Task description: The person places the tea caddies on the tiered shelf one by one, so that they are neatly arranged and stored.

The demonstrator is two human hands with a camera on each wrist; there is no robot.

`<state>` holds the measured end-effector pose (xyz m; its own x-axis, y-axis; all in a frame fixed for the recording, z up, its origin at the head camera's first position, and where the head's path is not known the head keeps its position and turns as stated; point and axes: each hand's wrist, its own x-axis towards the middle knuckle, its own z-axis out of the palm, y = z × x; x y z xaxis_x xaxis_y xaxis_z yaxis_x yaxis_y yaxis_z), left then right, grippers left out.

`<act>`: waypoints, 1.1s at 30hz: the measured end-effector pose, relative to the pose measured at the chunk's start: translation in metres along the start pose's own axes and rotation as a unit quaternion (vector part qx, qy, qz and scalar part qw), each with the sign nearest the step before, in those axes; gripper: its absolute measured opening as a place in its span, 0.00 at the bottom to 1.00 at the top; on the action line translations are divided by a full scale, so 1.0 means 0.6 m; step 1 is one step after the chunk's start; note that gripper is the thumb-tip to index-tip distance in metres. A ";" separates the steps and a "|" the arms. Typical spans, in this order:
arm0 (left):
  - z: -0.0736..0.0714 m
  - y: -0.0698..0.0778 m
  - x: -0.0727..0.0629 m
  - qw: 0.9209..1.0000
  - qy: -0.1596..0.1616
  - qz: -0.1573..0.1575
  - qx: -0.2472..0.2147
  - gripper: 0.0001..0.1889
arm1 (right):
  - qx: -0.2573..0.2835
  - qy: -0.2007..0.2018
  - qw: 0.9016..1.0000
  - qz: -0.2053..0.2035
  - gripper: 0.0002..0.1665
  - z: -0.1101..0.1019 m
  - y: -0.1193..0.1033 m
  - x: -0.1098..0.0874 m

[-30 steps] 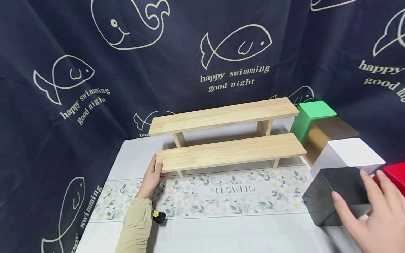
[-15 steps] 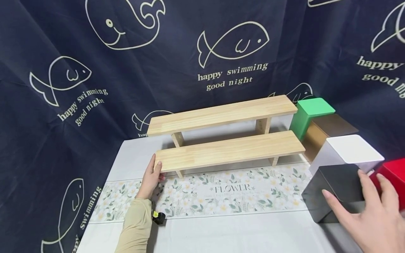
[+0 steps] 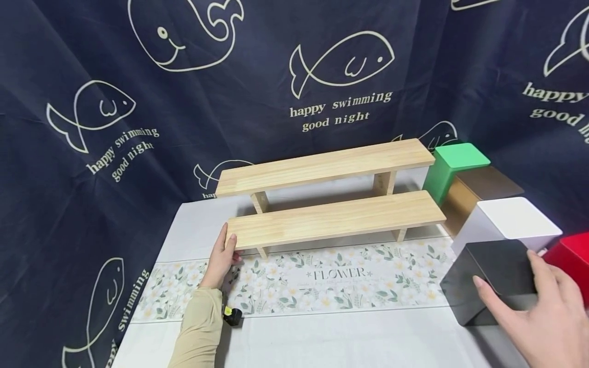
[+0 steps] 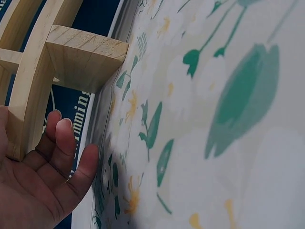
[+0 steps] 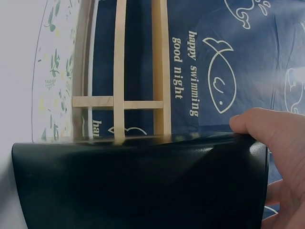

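A two-tier wooden stand spans the middle of the head view. My left hand holds the left end of its lower plank, thumb on top. In the left wrist view, the fingers curl below that plank's end. At the right, my right hand grips the top of a black box, thumb on the near side and fingers on the far right side. The right wrist view has the black box filling the bottom, with the thumb on its upper edge. The box's contents are hidden.
White, brown and green boxes line up behind the black one, beside the stand's right end. A red box is at the right edge. A floral runner lies before the stand. Dark blue printed curtains enclose the table.
My right hand has settled onto the black box, its fingers and thumb drawing closer around the top. The left hand keeps its hold on the lower plank. The boxes and stand stay put.
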<state>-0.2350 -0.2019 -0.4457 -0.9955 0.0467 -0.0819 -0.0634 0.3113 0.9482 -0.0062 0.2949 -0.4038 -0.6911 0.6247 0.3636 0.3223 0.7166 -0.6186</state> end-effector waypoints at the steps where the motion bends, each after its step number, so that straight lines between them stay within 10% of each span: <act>1: 0.000 -0.002 0.001 1.000 0.000 0.000 -0.001 0.33 | 0.001 0.001 1.000 0.002 0.56 0.000 0.000 0.000; 9: -0.001 -0.046 0.026 1.000 0.013 0.003 -0.001 0.34 | 0.024 0.010 1.000 -0.017 0.54 0.000 0.002 -0.003; 33: -0.002 -0.055 0.037 1.000 0.008 -0.005 -0.012 0.35 | 0.047 -0.112 0.983 -0.138 0.64 0.001 -0.008 0.008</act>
<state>-0.2550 -0.2121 -0.4788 -0.9958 0.0274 -0.0873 -0.0757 0.2887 0.9544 -0.0110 0.2944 -0.3997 -0.8724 0.3182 0.3711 0.0481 0.8113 -0.5826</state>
